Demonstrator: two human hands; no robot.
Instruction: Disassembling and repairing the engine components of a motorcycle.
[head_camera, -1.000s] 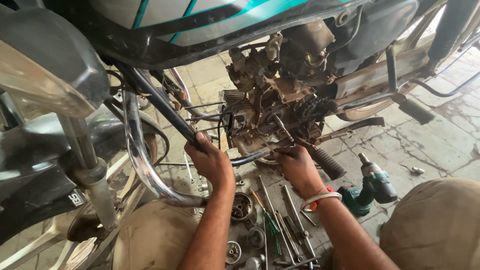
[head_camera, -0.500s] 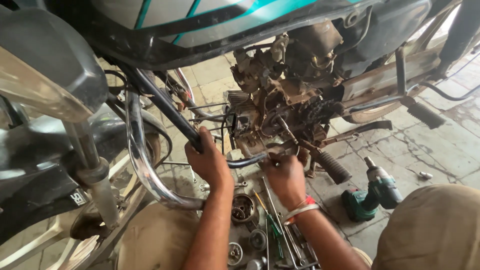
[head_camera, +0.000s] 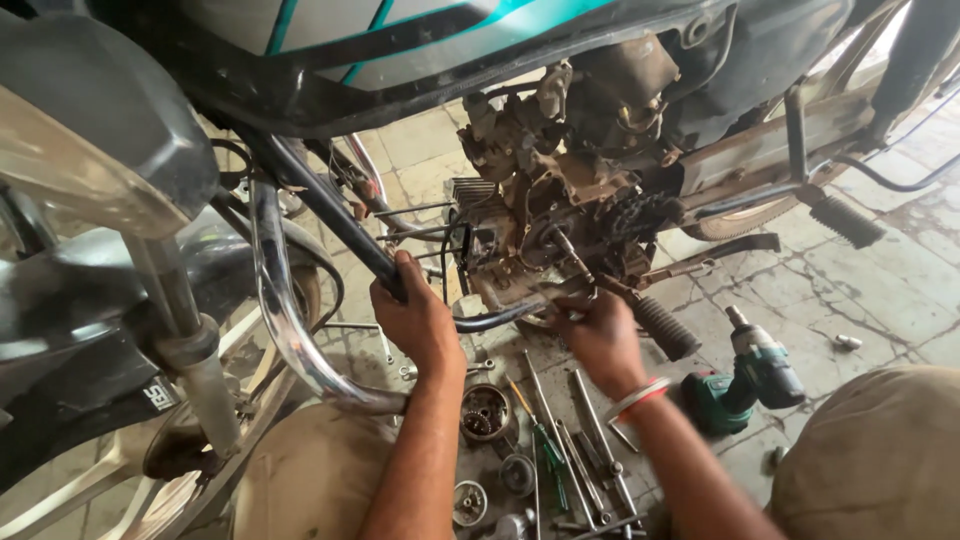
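The motorcycle engine (head_camera: 560, 200) is being stripped, still mounted in the frame. The frame downtube (head_camera: 330, 215) is being gripped by the closed left hand (head_camera: 415, 320); the right hand (head_camera: 603, 340) is being curled under the crankcase, its hold unclear. Removed parts are lying on the floor (head_camera: 830, 290).

Beneath the motorcycle engine (head_camera: 560, 200), hand tools (head_camera: 570, 440) lie on the floor (head_camera: 850, 290), a cordless impact wrench (head_camera: 745, 375) to their right.

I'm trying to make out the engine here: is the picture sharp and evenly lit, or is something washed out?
Head view: the engine and both hands, left and right, look sharp; daylight washes out the top right corner; the fender at left is dark with a glare streak; frame edges bend from the wide lens.
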